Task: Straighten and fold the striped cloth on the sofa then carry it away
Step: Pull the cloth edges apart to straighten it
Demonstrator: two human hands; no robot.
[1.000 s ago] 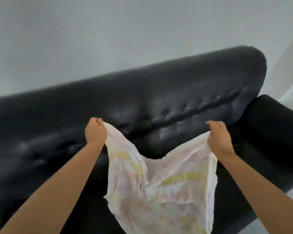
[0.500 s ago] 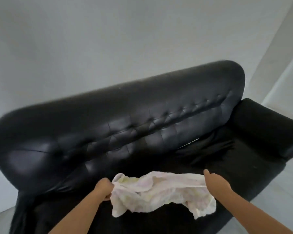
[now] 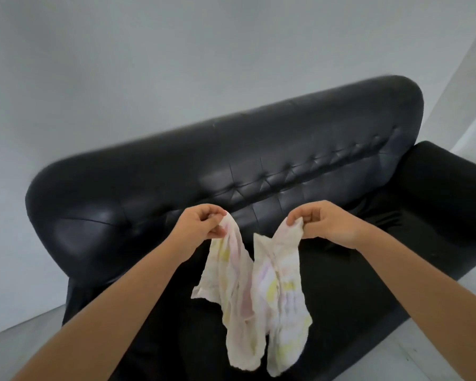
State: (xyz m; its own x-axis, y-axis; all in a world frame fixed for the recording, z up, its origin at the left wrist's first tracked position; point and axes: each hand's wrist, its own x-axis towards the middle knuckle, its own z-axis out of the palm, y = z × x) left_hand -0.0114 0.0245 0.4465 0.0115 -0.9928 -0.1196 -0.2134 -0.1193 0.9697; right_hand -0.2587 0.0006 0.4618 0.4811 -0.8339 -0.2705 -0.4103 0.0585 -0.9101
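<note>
Hanging lengthwise downward over the sofa (image 3: 259,160), the striped cloth (image 3: 253,292) has each hand's grip pinched closed on a top corner.

My left hand (image 3: 201,225) and right hand (image 3: 324,224): both bare, no rings, no watch, no gloves. Forearms bare to the frame edge, no sleeve showing. Nails short, unpainted.

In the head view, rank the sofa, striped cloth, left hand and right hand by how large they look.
1. sofa
2. striped cloth
3. left hand and right hand: these look alike, so no ranking between them.
</note>
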